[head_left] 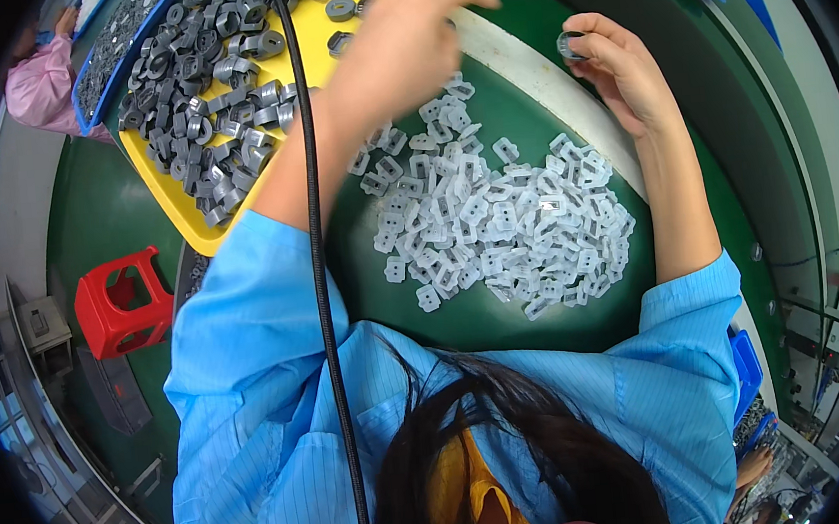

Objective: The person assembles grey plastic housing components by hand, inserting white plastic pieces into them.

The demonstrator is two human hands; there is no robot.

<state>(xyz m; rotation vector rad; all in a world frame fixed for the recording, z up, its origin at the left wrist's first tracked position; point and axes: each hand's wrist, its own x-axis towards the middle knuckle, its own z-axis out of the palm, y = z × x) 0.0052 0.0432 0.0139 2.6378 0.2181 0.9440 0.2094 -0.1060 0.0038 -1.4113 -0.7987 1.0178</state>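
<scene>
The right hand [621,64] is raised over the far side of the green work surface [504,329], its fingers curled around a small dark grey ring-shaped part [570,46] pinched at the fingertips. The left hand [407,41] is lifted above the edge of the yellow tray [173,202], fingers bent loosely together and pointing away from the body; whether it holds anything cannot be told, since it is blurred and seen from the back. Below and between the two hands lies a wide heap of small white plastic frames [500,226], spread flat on the green surface and reaching up under the left wrist. The yellow tray sits to the left and carries a pile of dark grey parts [215,101], with a few single grey pieces lying apart near the left hand. A blue bin [90,81] of more dark parts stands touching the tray's far side. A black cable [316,221] hangs down across the left forearm and light blue sleeve [249,354]. On the floor to the left stands a red stool [122,300], and another person in a pink sleeve [41,85] is at the upper left corner.
</scene>
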